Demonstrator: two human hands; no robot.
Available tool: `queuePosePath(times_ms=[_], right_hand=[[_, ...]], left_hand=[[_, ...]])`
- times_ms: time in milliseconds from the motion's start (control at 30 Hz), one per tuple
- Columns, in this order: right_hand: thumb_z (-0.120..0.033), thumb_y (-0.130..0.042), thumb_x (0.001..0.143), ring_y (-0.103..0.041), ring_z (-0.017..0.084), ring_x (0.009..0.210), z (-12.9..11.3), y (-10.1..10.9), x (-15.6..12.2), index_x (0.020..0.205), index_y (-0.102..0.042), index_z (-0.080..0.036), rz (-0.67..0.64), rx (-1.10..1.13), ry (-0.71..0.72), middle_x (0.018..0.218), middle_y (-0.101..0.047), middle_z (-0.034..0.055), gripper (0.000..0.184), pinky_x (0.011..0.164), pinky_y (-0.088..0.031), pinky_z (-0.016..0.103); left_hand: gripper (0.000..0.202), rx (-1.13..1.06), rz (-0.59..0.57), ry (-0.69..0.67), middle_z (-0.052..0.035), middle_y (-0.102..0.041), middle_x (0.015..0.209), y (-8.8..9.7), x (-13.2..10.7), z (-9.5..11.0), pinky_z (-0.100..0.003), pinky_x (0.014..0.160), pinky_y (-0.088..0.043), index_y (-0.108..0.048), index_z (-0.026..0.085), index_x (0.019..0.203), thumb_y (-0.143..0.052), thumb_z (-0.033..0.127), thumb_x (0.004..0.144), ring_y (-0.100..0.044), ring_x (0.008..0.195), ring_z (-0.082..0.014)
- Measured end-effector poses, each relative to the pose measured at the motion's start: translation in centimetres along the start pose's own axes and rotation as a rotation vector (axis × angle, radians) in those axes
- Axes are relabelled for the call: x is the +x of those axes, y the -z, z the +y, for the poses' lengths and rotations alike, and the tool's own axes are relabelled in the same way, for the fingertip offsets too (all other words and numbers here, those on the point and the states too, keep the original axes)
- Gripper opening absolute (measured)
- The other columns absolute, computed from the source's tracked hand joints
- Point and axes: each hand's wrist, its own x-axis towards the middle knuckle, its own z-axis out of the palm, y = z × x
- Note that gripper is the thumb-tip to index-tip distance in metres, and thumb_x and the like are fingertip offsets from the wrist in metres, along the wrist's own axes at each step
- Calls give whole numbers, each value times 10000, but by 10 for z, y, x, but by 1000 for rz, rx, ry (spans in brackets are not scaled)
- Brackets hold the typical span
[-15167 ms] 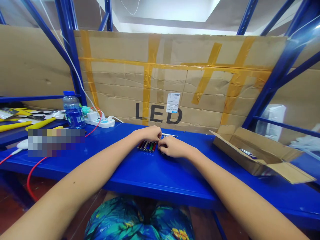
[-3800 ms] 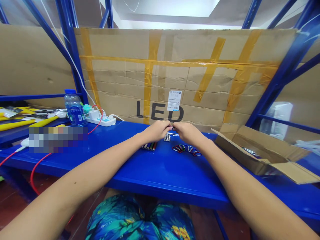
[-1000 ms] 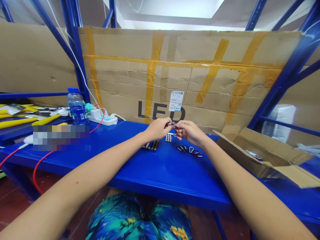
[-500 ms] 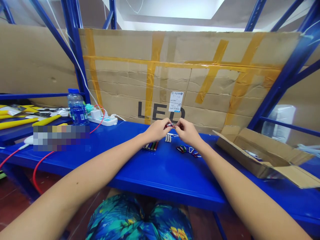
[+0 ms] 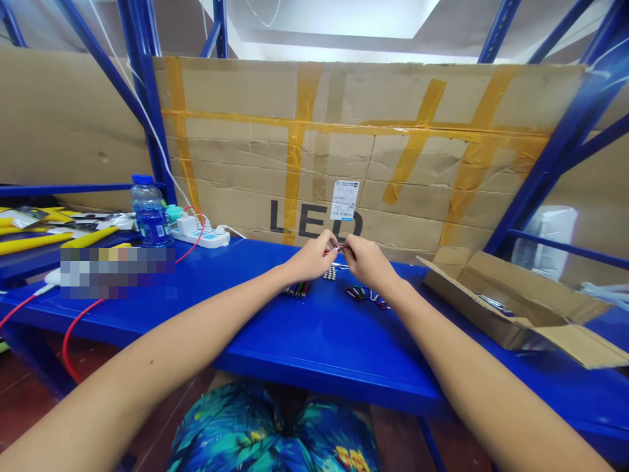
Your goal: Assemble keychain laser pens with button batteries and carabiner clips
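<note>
My left hand (image 5: pixel 314 254) is closed on a small red and silver piece (image 5: pixel 327 252), too small to make out fully. Fingertips of my right hand (image 5: pixel 363 255) pinch the other end of the same piece, close against my left fingers. Below the hands, small silver round pieces (image 5: pixel 329 273) stand in tidy rows on the blue table (image 5: pixel 314 347), with a silver clip-like piece (image 5: pixel 340 266) just behind. Several slim coloured tubes with metal ends (image 5: pixel 297 290) lie side by side under my left wrist. Several coloured carabiners (image 5: pixel 361 293) lie in a row by my right forearm, which partly hides them.
An open cardboard box (image 5: pixel 481 308) with some metal pieces inside stands at the right. On the left are a bottle (image 5: pixel 150 213), a power strip (image 5: pixel 206 237), a red cable (image 5: pixel 69 341) and yellow-handled items (image 5: pixel 88 237). A large cardboard sheet (image 5: pixel 236 164) closes off the back.
My right fingers have turned and curled in a little around the end of the red and silver piece. My left hand holds nearly the same place.
</note>
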Motion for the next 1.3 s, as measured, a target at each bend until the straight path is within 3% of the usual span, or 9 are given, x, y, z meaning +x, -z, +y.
queuePosePath(times_ms=[267, 400, 533, 700, 800, 900, 1133, 1200, 1300], right_hand=[[-160, -428, 944, -596, 219, 852, -2, -1, 2, 876, -567, -162, -36, 72, 15, 940, -671, 133, 155, 749, -397, 308], [-168, -480, 909, -611, 205, 799, 5, 2, 4, 877, -573, -173, 16, 210, -105, 865, -686, 97, 99, 727, -423, 311], [-145, -457, 885, -614, 177, 711, 20, 2, 4, 955, -584, -179, 48, 376, -225, 777, -672, 50, 149, 691, -461, 307], [-170, -513, 843, -618, 166, 648, 25, -3, 6, 890, -634, -158, -91, 604, -310, 751, -666, 57, 130, 652, -516, 311], [-163, -556, 813, -649, 171, 651, 16, -2, 7, 884, -636, -134, -192, 892, -414, 771, -679, 79, 111, 672, -553, 333], [-212, -596, 814, -671, 183, 680, 7, 0, 6, 862, -643, -124, -220, 1077, -476, 767, -684, 88, 110, 703, -564, 350], [-348, -720, 734, -655, 178, 645, 2, -2, 2, 731, -623, -146, -275, 1252, -410, 671, -669, 54, 224, 648, -517, 323], [-368, -736, 716, -627, 161, 579, 3, 0, 1, 725, -602, -156, -304, 1299, -415, 617, -626, 22, 251, 603, -498, 317], [-336, -744, 688, -554, 126, 491, 4, 2, 1, 703, -568, -171, -284, 1289, -440, 564, -560, -16, 242, 520, -450, 289]], left_hand=[[78, 29, 40, 40, 25, -595, 646, 2, 4, -11, -272, 581, -364, -550, 201, 943, -491, 234, 904, -553, 632, -151], [110, -7, 79, 60, 15, -611, 664, 9, 8, -16, -273, 608, -403, -589, 186, 874, -571, 293, 887, -561, 644, -143], [74, -181, 78, 99, -25, -655, 749, 21, 13, -15, -271, 657, -458, -613, 153, 844, -599, 221, 871, -591, 684, -125], [67, -370, 47, 263, -61, -685, 821, 26, 16, -13, -256, 558, -446, -577, 141, 935, -519, 121, 908, -541, 553, -81], [75, -374, 40, 239, -55, -681, 806, 25, 14, -12, -260, 561, -451, -571, 139, 943, -533, 102, 890, -557, 565, -88], [68, -359, -6, 146, -28, -659, 752, 22, 12, -11, -268, 599, -470, -591, 138, 934, -573, 146, 869, -571, 603, -102], [146, -340, -63, -30, -42, -683, 814, 12, 10, -13, -321, 751, -470, -680, 147, 892, -665, 262, 803, -605, 780, -163], [200, -393, -30, -14, -60, -697, 869, 11, 12, -14, -332, 783, -467, -684, 153, 912, -700, 301, 780, -614, 829, -180], [355, -642, 32, 128, -111, -703, 974, 12, 16, -15, -333, 778, -469, -669, 148, 983, -656, 462, 818, -630, 905, -212]])
